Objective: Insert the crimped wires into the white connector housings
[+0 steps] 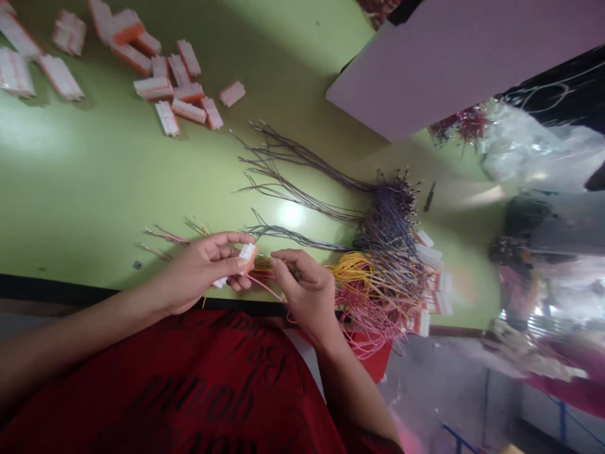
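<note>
My left hand (203, 268) is closed round a small white and orange connector block (247, 256) at the near edge of the green table (94, 189). Thin wires run from the block to the right. My right hand (305, 287) pinches those wires just beside the block, fingers pressed together. Both hands hover over the table's black front edge, above my red shirt.
A bundle of grey, yellow and pink wires (382, 265) lies right of my hands, with loose grey wires (283, 170) fanning left. Several white and orange connector blocks (179, 88) are scattered at the far left. A pale board (425, 63) and clear plastic bags (529, 145) stand at the right.
</note>
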{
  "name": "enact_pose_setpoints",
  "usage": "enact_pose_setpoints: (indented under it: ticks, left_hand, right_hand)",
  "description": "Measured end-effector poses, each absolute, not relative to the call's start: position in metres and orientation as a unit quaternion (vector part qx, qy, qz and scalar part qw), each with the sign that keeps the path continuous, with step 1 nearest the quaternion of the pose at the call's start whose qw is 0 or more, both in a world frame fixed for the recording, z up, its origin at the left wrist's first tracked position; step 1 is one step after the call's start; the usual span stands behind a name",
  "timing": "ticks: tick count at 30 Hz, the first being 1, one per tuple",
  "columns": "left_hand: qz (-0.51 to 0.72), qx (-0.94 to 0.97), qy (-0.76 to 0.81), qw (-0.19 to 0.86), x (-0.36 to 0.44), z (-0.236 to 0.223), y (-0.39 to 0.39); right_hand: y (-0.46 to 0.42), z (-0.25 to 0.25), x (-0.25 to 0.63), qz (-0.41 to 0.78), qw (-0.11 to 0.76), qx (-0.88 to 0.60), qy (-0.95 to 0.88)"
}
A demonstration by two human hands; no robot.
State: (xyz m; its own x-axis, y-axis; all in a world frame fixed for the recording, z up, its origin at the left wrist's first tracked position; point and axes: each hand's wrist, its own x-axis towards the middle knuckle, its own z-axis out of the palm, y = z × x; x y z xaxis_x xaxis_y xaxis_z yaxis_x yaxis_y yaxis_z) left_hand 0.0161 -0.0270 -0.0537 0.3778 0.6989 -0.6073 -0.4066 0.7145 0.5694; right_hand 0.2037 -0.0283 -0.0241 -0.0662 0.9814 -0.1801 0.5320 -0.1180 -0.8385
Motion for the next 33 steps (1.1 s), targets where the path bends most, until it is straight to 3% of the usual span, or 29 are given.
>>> enact_pose_setpoints:
  ticks: [9, 15, 26, 33]
  left_hand:
    - [0.339, 0.15, 0.436, 0.82, 0.02, -0.052, -0.028]
    - [0.326, 0.2, 0.459, 0.802, 0.024, -0.052, -0.03]
    - [0.294, 0.26, 0.495, 0.775, 0.03, -0.049, -0.031]
    - [0.286, 0.269, 0.495, 0.775, 0.033, -0.046, -0.033]
  right_hand:
    - [-0.027, -0.022, 0.198, 0.343, 0.289, -0.647, -0.617]
    - [-0.029, -0.024, 0.195, 0.4, 0.248, -0.687, -0.554]
    - [-0.031, -0.029, 0.195, 0.543, 0.261, -0.664, -0.443]
    - [-0.037, -0.033, 0.199, 0.536, 0.282, -0.642, -0.47]
